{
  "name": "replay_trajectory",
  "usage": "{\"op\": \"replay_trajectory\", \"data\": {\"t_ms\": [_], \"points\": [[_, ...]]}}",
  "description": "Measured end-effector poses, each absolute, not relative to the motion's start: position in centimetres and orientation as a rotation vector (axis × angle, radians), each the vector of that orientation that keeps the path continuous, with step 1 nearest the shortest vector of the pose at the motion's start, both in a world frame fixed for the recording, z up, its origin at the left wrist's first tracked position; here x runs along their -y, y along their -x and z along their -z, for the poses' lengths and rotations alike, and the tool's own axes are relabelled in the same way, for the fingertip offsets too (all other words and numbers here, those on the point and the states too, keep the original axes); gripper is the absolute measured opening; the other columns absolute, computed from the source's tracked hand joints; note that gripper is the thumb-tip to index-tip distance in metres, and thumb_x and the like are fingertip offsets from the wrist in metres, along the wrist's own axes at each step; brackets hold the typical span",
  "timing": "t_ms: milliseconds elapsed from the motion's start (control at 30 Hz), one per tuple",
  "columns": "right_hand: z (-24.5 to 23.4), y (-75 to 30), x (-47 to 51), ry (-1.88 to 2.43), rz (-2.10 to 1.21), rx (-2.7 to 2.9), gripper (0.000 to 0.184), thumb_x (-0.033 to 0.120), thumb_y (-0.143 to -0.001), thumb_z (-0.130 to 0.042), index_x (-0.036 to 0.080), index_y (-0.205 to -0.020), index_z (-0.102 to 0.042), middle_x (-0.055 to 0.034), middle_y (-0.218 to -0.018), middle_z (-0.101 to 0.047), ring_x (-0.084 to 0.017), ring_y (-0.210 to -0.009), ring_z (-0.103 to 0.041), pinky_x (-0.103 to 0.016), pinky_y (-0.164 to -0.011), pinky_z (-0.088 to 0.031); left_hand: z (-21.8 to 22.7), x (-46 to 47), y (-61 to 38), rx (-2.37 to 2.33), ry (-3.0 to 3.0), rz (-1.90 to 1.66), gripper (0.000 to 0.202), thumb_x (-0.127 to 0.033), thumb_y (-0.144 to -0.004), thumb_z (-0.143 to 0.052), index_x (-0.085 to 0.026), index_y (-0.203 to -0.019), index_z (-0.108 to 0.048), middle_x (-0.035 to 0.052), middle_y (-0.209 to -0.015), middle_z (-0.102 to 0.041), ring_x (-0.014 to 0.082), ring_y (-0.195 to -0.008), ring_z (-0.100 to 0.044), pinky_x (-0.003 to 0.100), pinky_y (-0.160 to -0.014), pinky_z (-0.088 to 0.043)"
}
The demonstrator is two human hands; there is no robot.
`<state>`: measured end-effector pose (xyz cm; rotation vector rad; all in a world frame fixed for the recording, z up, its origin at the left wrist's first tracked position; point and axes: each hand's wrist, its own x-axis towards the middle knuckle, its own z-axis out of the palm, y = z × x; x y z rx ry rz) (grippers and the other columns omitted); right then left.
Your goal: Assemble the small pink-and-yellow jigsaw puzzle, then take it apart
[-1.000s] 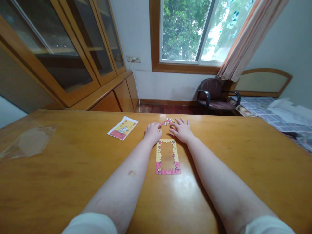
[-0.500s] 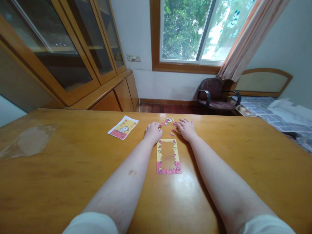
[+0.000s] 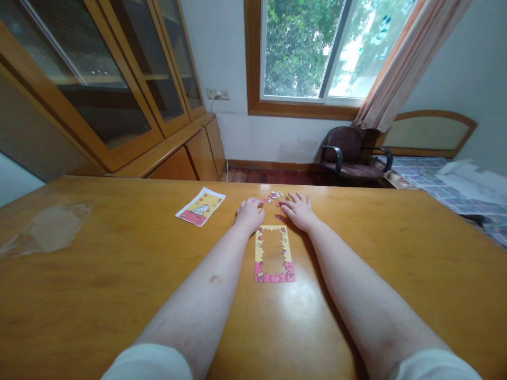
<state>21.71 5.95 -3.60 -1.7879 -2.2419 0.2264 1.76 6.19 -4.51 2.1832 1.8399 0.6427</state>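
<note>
A jigsaw frame (image 3: 274, 254), yellow above and pink below with its middle unfilled, lies on the wooden table (image 3: 99, 274) between my forearms. Beyond it sits a small heap of loose pink and white pieces (image 3: 272, 198). My left hand (image 3: 249, 212) rests curled on the table just left of the heap, its fingers closed; what they hold is hidden. My right hand (image 3: 298, 209) lies flat with fingers spread at the heap's right edge, touching the pieces. A single loose piece (image 3: 279, 217) lies between the hands.
A picture card (image 3: 200, 207) in yellow and red lies left of my hands. A clear plastic bag (image 3: 45, 228) is at the table's far left. Glass-door cabinets (image 3: 119, 79) stand at the left; an armchair (image 3: 345, 153) and a bed (image 3: 455, 184) are beyond the table.
My right hand pulled to the right with curled fingers half a second ago, then spread flat again at the heap. The left hand has stayed put.
</note>
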Motion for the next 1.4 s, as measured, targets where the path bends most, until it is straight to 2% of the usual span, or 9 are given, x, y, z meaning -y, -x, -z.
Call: {"op": "replay_trajectory", "data": {"t_ms": [100,233,367,600,767,900,1067,1267,1400], "points": [[3.8,-21.8,-6.1,1.705,-0.264,2.304,0.042,0.05,-0.097,-0.034,0.035,-0.122,-0.063,-0.0035,-0.151,-0.037,-0.032,-0.142,-0.02,-0.063,-0.111,-0.005,4.5,-6.2,-1.7,-1.838,-2.182,-0.647,0.031,-0.024,-0.083,-0.05,-0.024,-0.11,-0.065,0.0052,-0.12,-0.062,0.0248,-0.114,-0.053,0.037,-0.102,-0.041],[4.3,-22.1,-6.4,1.674,-0.239,2.226,0.041,0.045,-0.098,-0.034,0.03,-0.113,-0.069,-0.0032,-0.141,-0.05,-0.029,-0.137,-0.029,-0.059,-0.112,-0.008,4.4,-6.1,-1.7,-1.843,-2.192,-0.615,0.033,-0.026,-0.083,-0.049,-0.023,-0.113,-0.064,0.0063,-0.121,-0.061,0.0253,-0.115,-0.052,0.039,-0.103,-0.04],[4.4,-22.5,-6.7,1.783,-0.214,2.142,0.042,0.042,-0.098,-0.033,0.027,-0.11,-0.07,-0.0046,-0.136,-0.055,-0.029,-0.133,-0.034,-0.061,-0.11,-0.01,4.2,-5.8,-1.9,-1.893,-2.215,-0.479,0.045,-0.033,-0.084,-0.049,-0.025,-0.129,-0.055,0.0086,-0.138,-0.051,0.0283,-0.128,-0.043,0.044,-0.108,-0.034],[3.8,-21.0,-5.8,1.791,-0.098,2.287,0.048,0.052,-0.097,-0.03,0.03,-0.133,-0.054,-0.0046,-0.15,-0.039,-0.032,-0.141,-0.021,-0.062,-0.112,-0.005,4.1,-5.6,-2.1,-1.947,-2.209,-0.296,0.06,-0.046,-0.088,-0.043,-0.023,-0.143,-0.038,0.01,-0.154,-0.03,0.0317,-0.14,-0.027,0.052,-0.115,-0.02],[4.0,-19.1,-5.6,1.824,-0.064,2.4,0.06,0.061,-0.093,-0.032,0.033,-0.146,-0.035,-0.0071,-0.156,-0.025,-0.036,-0.144,-0.012,-0.064,-0.111,-0.002,4.2,-5.7,-2.1,-1.954,-2.194,-0.402,0.054,-0.032,-0.086,-0.044,-0.019,-0.139,-0.045,0.0127,-0.148,-0.041,0.03,-0.135,-0.036,0.047,-0.113,-0.027],[3.7,-18.5,-5.5,1.791,-0.105,2.446,0.055,0.061,-0.093,-0.031,0.036,-0.14,-0.044,-0.006,-0.157,-0.024,-0.036,-0.144,-0.012,-0.064,-0.111,-0.001,4.2,-6.0,-1.8,-1.96,-2.174,-0.579,0.043,-0.022,-0.083,-0.046,-0.021,-0.124,-0.058,0.0083,-0.131,-0.058,0.0264,-0.12,-0.05,0.041,-0.104,-0.039],[3.2,-18.7,-5.0,1.568,-0.196,2.542,0.047,0.057,-0.095,-0.032,0.038,-0.133,-0.053,-0.0026,-0.156,-0.027,-0.034,-0.144,-0.013,-0.064,-0.111,-0.003,4.4,-6.4,-1.1,-1.988,-2.116,-0.639,0.039,-0.014,-0.082,-0.044,-0.027,-0.113,-0.065,0.0051,-0.122,-0.063,0.0238,-0.113,-0.055,0.037,-0.098,-0.042],[3.6,-19.0,-5.3,1.578,-0.159,2.449,0.05,0.053,-0.096,-0.034,0.028,-0.135,-0.052,-0.0059,-0.151,-0.037,-0.032,-0.141,-0.022,-0.062,-0.112,-0.005,4.3,-6.3,-1.1,-2.044,-2.099,-0.556,0.038,-0.022,-0.086,-0.043,-0.026,-0.119,-0.062,0.006,-0.126,-0.062,0.0252,-0.118,-0.052,0.04,-0.101,-0.041],[4.0,-19.5,-5.6,1.692,-0.113,2.296,0.048,0.051,-0.097,-0.032,0.026,-0.131,-0.055,-0.0063,-0.144,-0.046,-0.032,-0.138,-0.029,-0.064,-0.111,-0.009,4.4,-6.0,-1.6,-2.035,-2.136,-0.378,0.047,-0.039,-0.088,-0.042,-0.03,-0.133,-0.053,0.0058,-0.148,-0.042,0.0321,-0.139,-0.029,0.053,-0.114,-0.02]]}}
